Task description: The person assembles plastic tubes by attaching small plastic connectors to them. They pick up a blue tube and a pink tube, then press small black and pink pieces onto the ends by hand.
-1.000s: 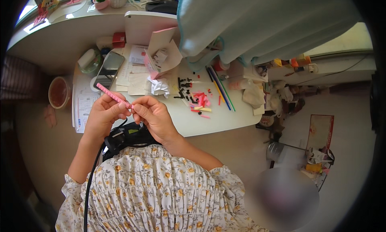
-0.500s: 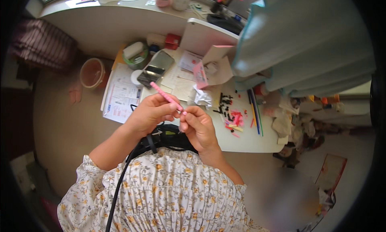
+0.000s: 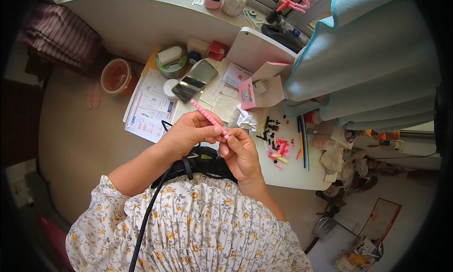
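Note:
A slim pink rod (image 3: 206, 116) with a knobbly, twisted surface slants across in front of my body, above the table's near edge. My left hand (image 3: 192, 133) is closed around its lower half, thumb on top. At the rod's lower right end, my right hand (image 3: 241, 152) pinches the tip between thumb and fingers. The two hands nearly touch there, and the fingers cover part of that end. The far end of the rod sticks out freely toward a dark phone (image 3: 195, 81) lying on the table.
On the white table (image 3: 295, 177) lie small black and pink pieces (image 3: 281, 147), long thin blue and green sticks (image 3: 303, 142), crumpled white paper (image 3: 246, 117), an open pink-and-white box (image 3: 271, 90) and printed sheets (image 3: 150, 104). A black cable (image 3: 144, 215) runs down my front. Blue curtains (image 3: 368, 60) hang at right.
The head view has shifted, so the table and hands sit slightly further right and lower. Both hands keep hold of the pink rod, with small finger movement at its lower end.

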The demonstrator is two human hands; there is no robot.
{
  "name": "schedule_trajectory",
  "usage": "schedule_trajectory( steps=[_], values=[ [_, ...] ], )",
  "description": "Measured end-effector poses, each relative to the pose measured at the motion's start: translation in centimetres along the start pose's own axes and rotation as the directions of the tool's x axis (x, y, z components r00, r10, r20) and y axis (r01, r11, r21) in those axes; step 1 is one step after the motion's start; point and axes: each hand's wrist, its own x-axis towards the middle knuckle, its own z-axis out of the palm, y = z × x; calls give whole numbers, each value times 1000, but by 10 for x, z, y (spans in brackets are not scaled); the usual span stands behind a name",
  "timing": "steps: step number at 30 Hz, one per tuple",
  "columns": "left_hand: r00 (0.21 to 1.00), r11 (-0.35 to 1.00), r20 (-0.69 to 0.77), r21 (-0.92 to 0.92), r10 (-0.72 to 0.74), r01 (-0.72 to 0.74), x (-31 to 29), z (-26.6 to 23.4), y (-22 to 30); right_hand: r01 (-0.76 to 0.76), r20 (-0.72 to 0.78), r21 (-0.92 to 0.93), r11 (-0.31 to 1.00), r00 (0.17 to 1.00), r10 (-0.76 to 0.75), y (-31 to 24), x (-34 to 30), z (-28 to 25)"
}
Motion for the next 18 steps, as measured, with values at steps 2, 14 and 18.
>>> schedule_trajectory(
  steps=[2, 14, 18],
  values=[
    [1000, 1000, -2, -4, -6, 6, -1, 1, 0, -2, -1, -7, 1000, 1000, 2, 0, -1, 0],
    [1000, 998, 18, 67, 13, -14, -4, 5, 1, 26, -4, -41, 999, 1000, -27, -2, -5, 0],
    [999, 997, 20, 62, 37, -38, -5, 4, 0, 67, -19, -82, 994, 997, -69, -2, -7, 3]
  ],
)
